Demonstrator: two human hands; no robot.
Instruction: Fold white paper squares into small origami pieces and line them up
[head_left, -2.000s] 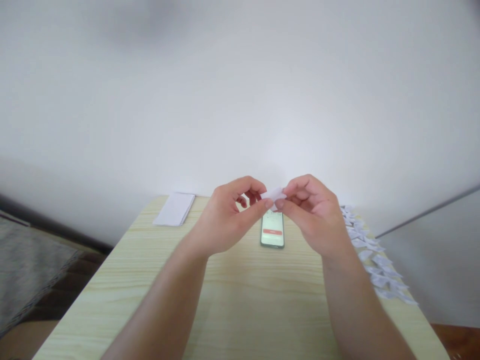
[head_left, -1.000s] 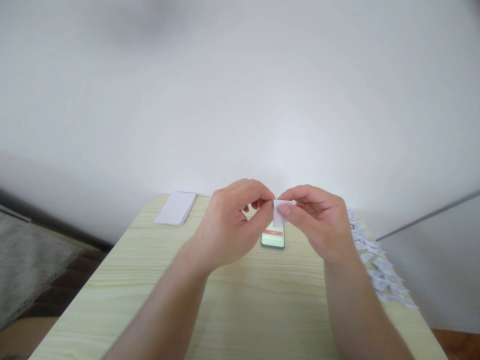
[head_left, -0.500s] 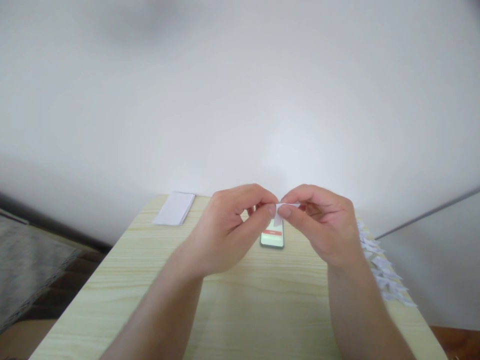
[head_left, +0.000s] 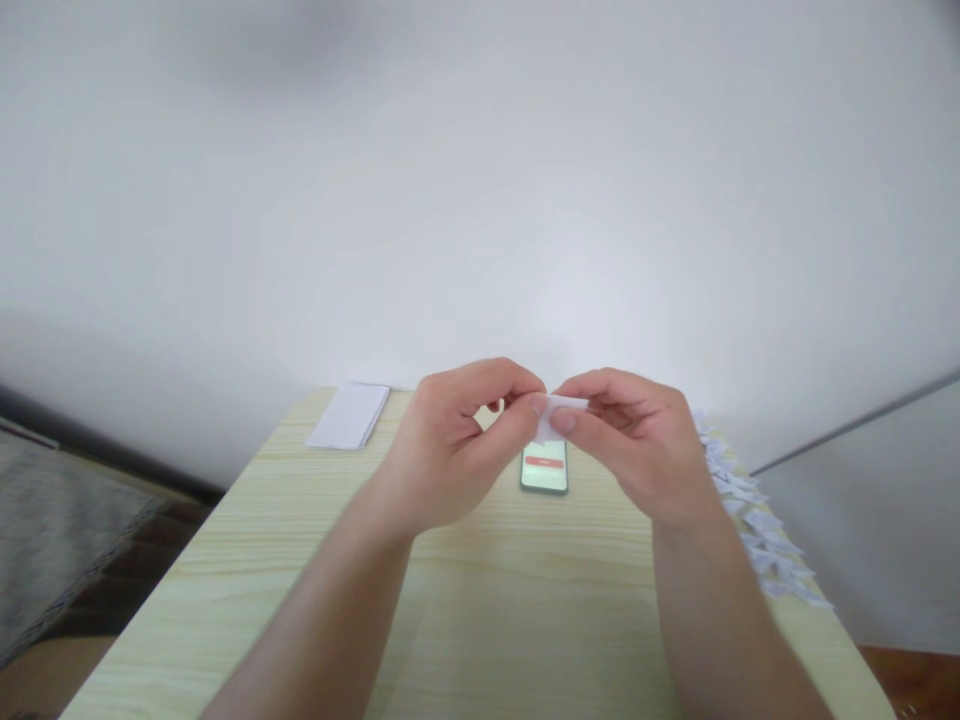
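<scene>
Between my two hands, above the table, is a small folded piece of white paper [head_left: 550, 407]. My left hand [head_left: 469, 440] pinches its left side between thumb and index finger. On the other side my right hand [head_left: 630, 435] grips it, the thumb lying flat across its face. The fingertips of both hands nearly meet, and part of the paper is covered by them. Beneath the hands a phone [head_left: 545, 478] lies on the table with its screen lit, its upper end hidden.
A stack of white paper sheets [head_left: 349, 416] lies at the table's back left. Several small folded white paper pieces [head_left: 761, 530] line the right edge of the wooden table [head_left: 517, 620]. A white wall [head_left: 480, 200] stands right behind it.
Both hands have moved slightly up and left. The paper has tilted so more of its face shows, and my right thumb now lies across it.
</scene>
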